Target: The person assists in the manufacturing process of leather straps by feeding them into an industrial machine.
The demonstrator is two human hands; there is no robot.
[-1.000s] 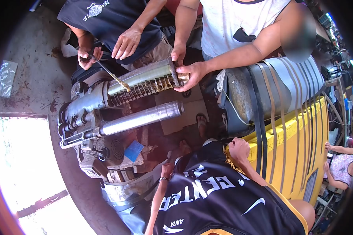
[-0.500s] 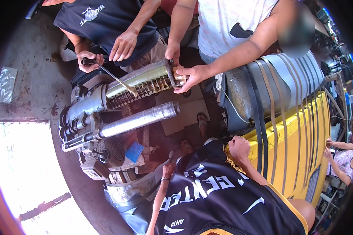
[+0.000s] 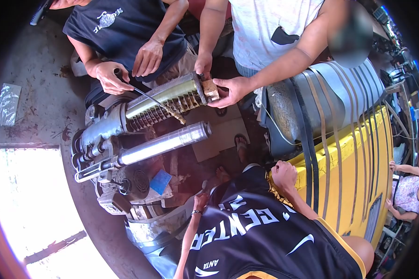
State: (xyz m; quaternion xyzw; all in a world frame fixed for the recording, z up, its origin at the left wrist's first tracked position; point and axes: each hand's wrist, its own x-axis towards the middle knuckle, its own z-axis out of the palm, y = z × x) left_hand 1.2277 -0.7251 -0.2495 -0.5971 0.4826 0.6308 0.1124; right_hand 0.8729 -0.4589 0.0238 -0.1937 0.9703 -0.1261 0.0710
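Observation:
My left hand (image 3: 200,202) is low at my left side, a bracelet at its wrist; its fingers are too unclear to make out. On the right, my right hand (image 3: 284,175) is closed in a fist beside the yellow panel's edge (image 3: 307,162), nothing visible in it. Beyond my hands lies a machine with a ribbed, greasy cylinder (image 3: 165,95) and a smooth metal cylinder (image 3: 167,143). A co-worker's hand (image 3: 111,78) holds a long thin tool (image 3: 149,96), its greasy tip beside the ribs. Another co-worker's hand (image 3: 233,90) grips a block (image 3: 211,90) at the cylinder's end.
A large strapped grey roll (image 3: 284,109) lies along the yellow panel. A blue square (image 3: 160,182) rests on the machine's lower part. Cardboard (image 3: 219,139) covers some floor. Another person (image 3: 407,193) is at far right; bright light enters at lower left.
The co-worker's tool has shifted right and its tip now reaches past the ribs; the hand on it has turned. At far right, the person's hands have moved apart. My hands have not visibly moved.

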